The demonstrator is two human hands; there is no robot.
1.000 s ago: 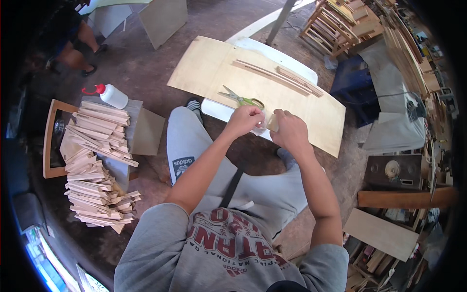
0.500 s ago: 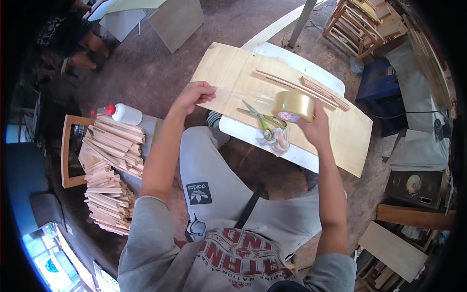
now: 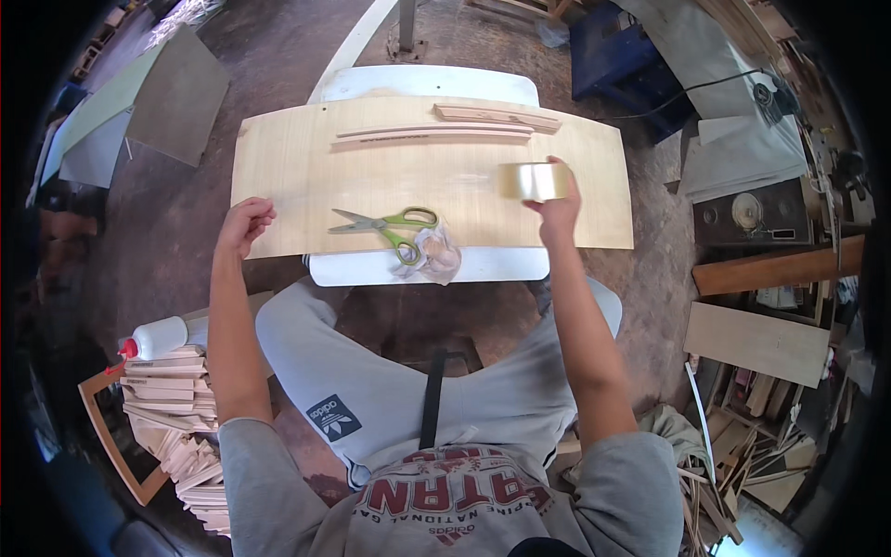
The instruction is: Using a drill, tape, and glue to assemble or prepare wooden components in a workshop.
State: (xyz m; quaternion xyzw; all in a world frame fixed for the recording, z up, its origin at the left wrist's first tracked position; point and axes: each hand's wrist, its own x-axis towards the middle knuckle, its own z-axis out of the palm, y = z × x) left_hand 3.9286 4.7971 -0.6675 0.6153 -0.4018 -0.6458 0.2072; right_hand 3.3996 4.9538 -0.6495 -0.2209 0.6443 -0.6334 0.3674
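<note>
My right hand (image 3: 560, 204) grips a roll of clear packing tape (image 3: 533, 181) above the right part of a pale plywood board (image 3: 297, 167). Toward the left, a see-through strip of tape (image 3: 436, 184) runs from the roll. My left hand (image 3: 247, 226) is closed in a pinch at the board's left edge, on the strip's free end. Between the hands lie scissors (image 3: 390, 226) with green handles, blades pointing left and apart. A crumpled whitish wad (image 3: 434, 255) touches their handles. Thin wooden strips (image 3: 445, 136) and a short bundle of wood pieces (image 3: 497, 117) rest along the board's far side.
A white bench (image 3: 432, 84) carries the board. At my lower left are stacked wood pieces (image 3: 172, 395), a white bottle with a red cap (image 3: 158, 339) and a wooden frame (image 3: 116, 446). A metal post (image 3: 406, 28) stands behind; wood scraps (image 3: 780, 408) lie at right.
My view has swung to the right, so the board appears level. My hands are farther apart, with a longer strip of tape stretched between them.
</note>
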